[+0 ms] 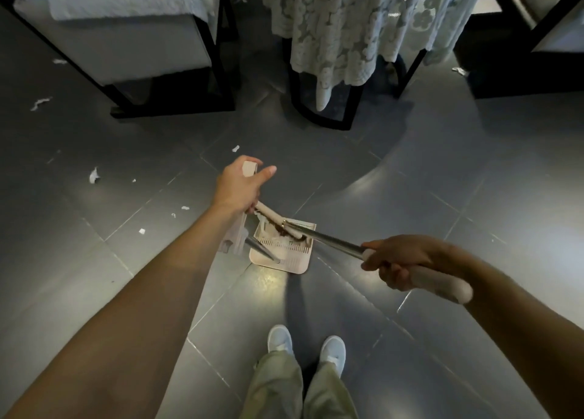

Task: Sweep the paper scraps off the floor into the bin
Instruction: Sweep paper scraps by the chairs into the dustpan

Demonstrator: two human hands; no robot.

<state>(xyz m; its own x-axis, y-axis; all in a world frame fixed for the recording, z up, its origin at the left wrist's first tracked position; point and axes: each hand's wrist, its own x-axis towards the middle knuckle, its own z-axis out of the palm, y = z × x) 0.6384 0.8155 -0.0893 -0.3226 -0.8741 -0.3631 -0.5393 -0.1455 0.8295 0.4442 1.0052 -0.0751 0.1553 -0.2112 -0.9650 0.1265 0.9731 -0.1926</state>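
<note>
Your dark tiled floor (442, 197) carries white paper scraps (94, 175) scattered to your left, a pale dustpan (286, 257) ahead of your shoes (279, 338), and a black chair frame (170, 106).

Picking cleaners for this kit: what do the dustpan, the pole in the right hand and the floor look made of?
Dustpan: likely plastic, matte pinkish beige, moulded comb teeth. Pole: probably metal, polished silver with bright glints, pale grip under the right hand. Floor: seemingly glazed dark grey tile, grout lines and reflections.
</note>
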